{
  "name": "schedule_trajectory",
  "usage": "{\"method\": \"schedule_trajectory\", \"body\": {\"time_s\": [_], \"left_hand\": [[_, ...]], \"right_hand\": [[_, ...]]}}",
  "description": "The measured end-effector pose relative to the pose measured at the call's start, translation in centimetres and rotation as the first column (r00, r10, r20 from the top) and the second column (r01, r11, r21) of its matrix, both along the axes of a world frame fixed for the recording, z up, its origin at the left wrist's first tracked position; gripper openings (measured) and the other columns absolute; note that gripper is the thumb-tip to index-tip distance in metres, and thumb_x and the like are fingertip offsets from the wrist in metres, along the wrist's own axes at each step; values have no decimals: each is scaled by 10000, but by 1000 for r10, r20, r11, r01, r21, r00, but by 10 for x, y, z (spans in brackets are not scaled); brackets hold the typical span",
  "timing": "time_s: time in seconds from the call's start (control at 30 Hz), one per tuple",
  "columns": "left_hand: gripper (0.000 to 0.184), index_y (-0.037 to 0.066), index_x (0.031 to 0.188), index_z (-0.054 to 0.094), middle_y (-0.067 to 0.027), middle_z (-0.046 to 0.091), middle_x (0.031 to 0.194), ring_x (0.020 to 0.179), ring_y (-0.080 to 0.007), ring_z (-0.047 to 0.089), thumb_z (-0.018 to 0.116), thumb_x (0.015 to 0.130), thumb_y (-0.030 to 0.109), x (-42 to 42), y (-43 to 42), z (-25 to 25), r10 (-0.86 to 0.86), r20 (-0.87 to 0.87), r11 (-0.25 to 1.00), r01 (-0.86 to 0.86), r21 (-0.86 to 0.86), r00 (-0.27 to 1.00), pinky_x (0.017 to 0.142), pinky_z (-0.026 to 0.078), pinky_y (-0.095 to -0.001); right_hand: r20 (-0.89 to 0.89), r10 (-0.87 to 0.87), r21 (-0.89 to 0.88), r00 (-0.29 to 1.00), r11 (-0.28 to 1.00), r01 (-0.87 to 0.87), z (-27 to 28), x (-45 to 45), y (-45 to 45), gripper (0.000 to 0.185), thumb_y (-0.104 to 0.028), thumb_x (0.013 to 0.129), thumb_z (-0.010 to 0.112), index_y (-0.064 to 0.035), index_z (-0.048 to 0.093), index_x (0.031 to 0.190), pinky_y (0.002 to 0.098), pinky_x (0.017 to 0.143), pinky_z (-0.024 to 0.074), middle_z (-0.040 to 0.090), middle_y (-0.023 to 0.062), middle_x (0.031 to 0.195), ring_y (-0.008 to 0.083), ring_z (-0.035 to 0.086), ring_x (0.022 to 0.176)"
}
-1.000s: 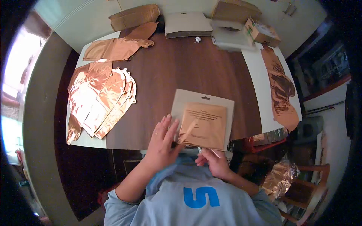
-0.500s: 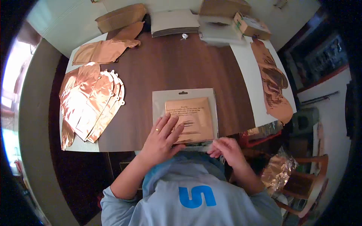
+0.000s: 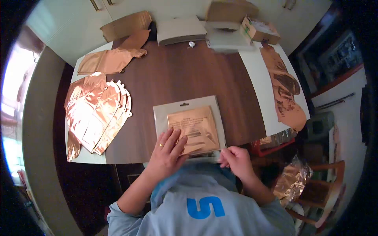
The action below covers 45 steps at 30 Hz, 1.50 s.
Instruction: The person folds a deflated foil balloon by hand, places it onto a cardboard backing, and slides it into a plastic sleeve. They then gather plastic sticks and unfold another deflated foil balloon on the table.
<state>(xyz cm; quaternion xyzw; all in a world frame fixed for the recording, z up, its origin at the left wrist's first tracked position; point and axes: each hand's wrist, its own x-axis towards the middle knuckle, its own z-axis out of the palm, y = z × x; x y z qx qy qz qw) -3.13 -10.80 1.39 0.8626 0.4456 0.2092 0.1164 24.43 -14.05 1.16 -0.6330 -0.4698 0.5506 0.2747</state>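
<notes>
At the table's near edge lies a flat package (image 3: 160, 114): a pale backing with a hang slot and a folded copper-coloured foil piece (image 3: 204, 122) bearing printed text, seemingly in a clear plastic bag. My left hand (image 3: 167, 151), with a ring, rests flat over its lower left part, fingers stretched out. At the lower right corner, my right hand (image 3: 236, 160) is closed, thumb and fingers pinching the package's edge. Just what part is between the fingertips is hard to make out.
Stacked copper foil shapes (image 3: 96, 114) lie at the left, with more foil (image 3: 106, 61) behind. A card stack (image 3: 181, 30), clear plastic bags (image 3: 228, 37) and a small box (image 3: 262, 30) stand at the back. A long foil piece (image 3: 281, 84) lies right. A wooden chair (image 3: 328, 192) stands lower right.
The package has turned slightly counterclockwise and shifted a little left. Both hands stay on it, the right one still at its lower right corner. The head view has tilted up slightly.
</notes>
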Motion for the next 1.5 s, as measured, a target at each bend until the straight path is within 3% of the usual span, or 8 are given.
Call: {"method": "schedule_trajectory", "body": {"time_s": [0.1, 0.2, 0.3, 0.63, 0.83, 0.97, 1.13, 1.5], "left_hand": [[722, 73, 1389, 480, -210, 432, 1437, 1343, -440, 394, 758, 755, 279, 8, 2, 15, -22, 11, 1000, 22, -17, 1000, 1089, 319, -597], [694, 80, 1384, 483, -211, 421, 1447, 1361, -440, 368, 734, 772, 290, 17, 10, 23, -124, 26, 992, 125, -29, 992, 1109, 291, -592], [630, 86, 1372, 501, -202, 418, 1454, 1374, -437, 353, 718, 809, 267, 26, 16, 3, -168, 29, 986, 168, -1, 985, 1126, 280, -574], [589, 89, 1331, 545, -199, 437, 1447, 1360, -435, 379, 740, 813, 292, 10, 29, 0, -87, 93, 995, 91, -48, 992, 1111, 309, -572], [602, 86, 1315, 556, -206, 461, 1425, 1341, -447, 403, 758, 792, 304, 8, 28, -2, -85, 118, 995, 91, -50, 989, 1092, 325, -585], [576, 83, 1293, 564, -206, 477, 1398, 1320, -437, 426, 753, 794, 302, 8, 29, 2, -122, 104, 991, 126, -34, 987, 1073, 347, -589], [558, 82, 1269, 582, -202, 508, 1357, 1286, -427, 461, 758, 781, 286, 10, 29, 8, -120, 93, 991, 124, -41, 988, 1052, 370, -583], [550, 50, 1308, 572, -207, 481, 1415, 1331, -427, 431, 762, 822, 220, 8, 29, -5, -103, 107, 994, 104, -9, 989, 1094, 346, -555]], "right_hand": [[547, 62, 250, 835, 940, -234, 10, 4, 2, 303, -342, 819, 762, -76, 668, 928, 413, 568, 508, 669, 112, 729, 309, 634, 565], [710, -78, 416, 700, 849, -327, 29, 8, 7, 335, -322, 773, 796, -96, 662, 981, 416, 652, 515, 681, 100, 868, 298, 646, 703], [680, -155, 670, 717, 528, -521, 39, -1, 27, 383, -286, 725, 814, -104, 651, 1021, 403, 745, 495, 645, 81, 1040, 281, 607, 864], [810, 72, 537, 582, 307, -786, 15, 12, 74, 274, -220, 737, 779, -124, 702, 982, 375, 744, 479, 640, 33, 1002, 225, 585, 816], [541, 493, 346, 681, 607, -715, 63, 30, 136, 206, -247, 807, 739, -86, 688, 926, 397, 764, 509, 651, 82, 931, 275, 633, 847], [291, 62, 609, 955, 757, -235, 36, 81, 247, 173, -195, 834, 713, -41, 702, 910, 330, 686, 506, 680, 97, 816, 154, 620, 734], [612, -418, 685, 672, 704, -187, 53, 190, 407, 124, -109, 819, 630, -46, 718, 879, 390, 690, 511, 704, 154, 845, 296, 655, 740], [977, -213, 189, -1, 867, -460, 78, 217, 529, 281, -120, 874, 539, -85, 711, 1094, 462, 914, 526, 674, 153, 1164, 359, 654, 1059]]}}
